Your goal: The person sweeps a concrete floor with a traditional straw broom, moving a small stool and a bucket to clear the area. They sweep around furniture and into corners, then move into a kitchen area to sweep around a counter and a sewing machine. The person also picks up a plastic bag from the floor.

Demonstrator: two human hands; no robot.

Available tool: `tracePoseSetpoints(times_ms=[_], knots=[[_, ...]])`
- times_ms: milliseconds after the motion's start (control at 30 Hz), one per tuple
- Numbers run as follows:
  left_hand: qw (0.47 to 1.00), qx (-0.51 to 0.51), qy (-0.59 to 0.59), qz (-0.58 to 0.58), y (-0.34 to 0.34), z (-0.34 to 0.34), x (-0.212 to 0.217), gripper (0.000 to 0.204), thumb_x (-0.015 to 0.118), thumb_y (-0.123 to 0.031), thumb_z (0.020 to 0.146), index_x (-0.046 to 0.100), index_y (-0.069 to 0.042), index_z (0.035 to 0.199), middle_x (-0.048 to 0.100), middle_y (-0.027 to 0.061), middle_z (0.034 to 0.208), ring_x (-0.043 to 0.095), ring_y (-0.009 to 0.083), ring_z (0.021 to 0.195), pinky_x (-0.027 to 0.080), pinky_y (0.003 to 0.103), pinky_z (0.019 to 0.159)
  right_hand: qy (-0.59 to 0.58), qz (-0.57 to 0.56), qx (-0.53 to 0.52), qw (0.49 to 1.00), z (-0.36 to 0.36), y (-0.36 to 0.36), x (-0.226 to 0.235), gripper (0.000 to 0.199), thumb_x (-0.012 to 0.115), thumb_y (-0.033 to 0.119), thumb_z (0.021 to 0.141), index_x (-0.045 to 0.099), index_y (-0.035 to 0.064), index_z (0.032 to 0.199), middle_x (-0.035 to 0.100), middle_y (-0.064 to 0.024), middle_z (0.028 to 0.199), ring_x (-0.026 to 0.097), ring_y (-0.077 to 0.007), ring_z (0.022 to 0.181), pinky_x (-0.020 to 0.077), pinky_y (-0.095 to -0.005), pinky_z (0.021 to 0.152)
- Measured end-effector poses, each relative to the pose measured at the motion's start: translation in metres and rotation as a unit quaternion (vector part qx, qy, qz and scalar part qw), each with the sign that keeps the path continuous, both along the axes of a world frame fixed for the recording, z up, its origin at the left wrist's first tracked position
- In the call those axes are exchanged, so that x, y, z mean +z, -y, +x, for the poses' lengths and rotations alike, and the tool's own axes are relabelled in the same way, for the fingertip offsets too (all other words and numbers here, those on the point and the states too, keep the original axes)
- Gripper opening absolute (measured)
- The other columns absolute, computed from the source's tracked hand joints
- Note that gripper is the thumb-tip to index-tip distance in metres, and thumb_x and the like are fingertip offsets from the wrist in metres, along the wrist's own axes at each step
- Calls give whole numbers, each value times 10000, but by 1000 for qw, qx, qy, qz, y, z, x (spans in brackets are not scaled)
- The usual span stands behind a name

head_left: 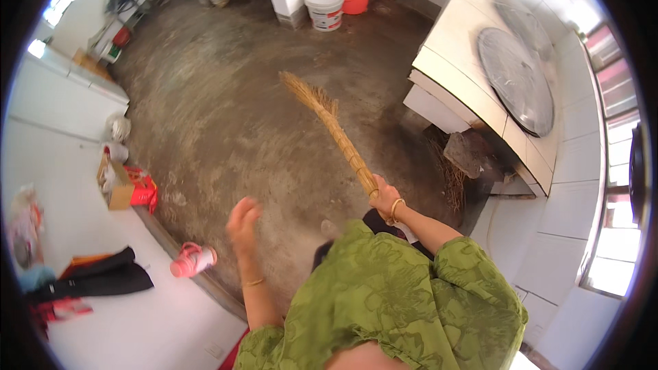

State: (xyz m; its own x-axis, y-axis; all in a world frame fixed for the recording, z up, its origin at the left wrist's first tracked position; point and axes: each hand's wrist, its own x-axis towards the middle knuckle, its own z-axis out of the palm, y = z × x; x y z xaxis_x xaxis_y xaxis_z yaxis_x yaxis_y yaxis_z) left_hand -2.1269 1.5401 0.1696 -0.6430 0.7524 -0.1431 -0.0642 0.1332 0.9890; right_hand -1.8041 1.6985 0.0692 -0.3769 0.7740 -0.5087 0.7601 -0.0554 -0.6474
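We've got a straw broom here, pale golden, handle bound in woven bands, slanting with its bristles toward 11 o'clock over the concrete floor.

green leaf-patterned top w/ short sleeves, thin gold bangles near both hands.

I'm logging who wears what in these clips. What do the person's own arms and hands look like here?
Both forearms are bare. The left hand has a thin gold bangle at the wrist; the right hand has a thicker gold bangle. Loose green patterned sleeves end at the elbows. No gloves.
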Motion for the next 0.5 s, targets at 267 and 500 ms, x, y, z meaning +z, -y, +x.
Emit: tracePoseSetpoints(times_ms=[267, 500], knots=[[928, -358, 89, 50, -252, 37, -3, 307, 541, -24, 834, 513, 19, 1137, 590, 81, 1028, 575, 152, 903, 477, 270, 783, -309, -332, -332, 827, -59, -151, -11, 258, 574, -55, 674, 497, 11, 911, 516, -106, 606, 553, -236, 439, 465, -379, 347], [941, -320, 79, -79, -348, -28, -34, 296, 577, -42, 809, 546, 23, 1097, 607, 74, 976, 580, 134, 868, 483, 267, 758, -259, -317, -427, 806, -84, -325, -40, 69, 592, -33, 696, 523, -36, 691, 527, -127, 566, 545, -253, 445, 468, -386, 386]])
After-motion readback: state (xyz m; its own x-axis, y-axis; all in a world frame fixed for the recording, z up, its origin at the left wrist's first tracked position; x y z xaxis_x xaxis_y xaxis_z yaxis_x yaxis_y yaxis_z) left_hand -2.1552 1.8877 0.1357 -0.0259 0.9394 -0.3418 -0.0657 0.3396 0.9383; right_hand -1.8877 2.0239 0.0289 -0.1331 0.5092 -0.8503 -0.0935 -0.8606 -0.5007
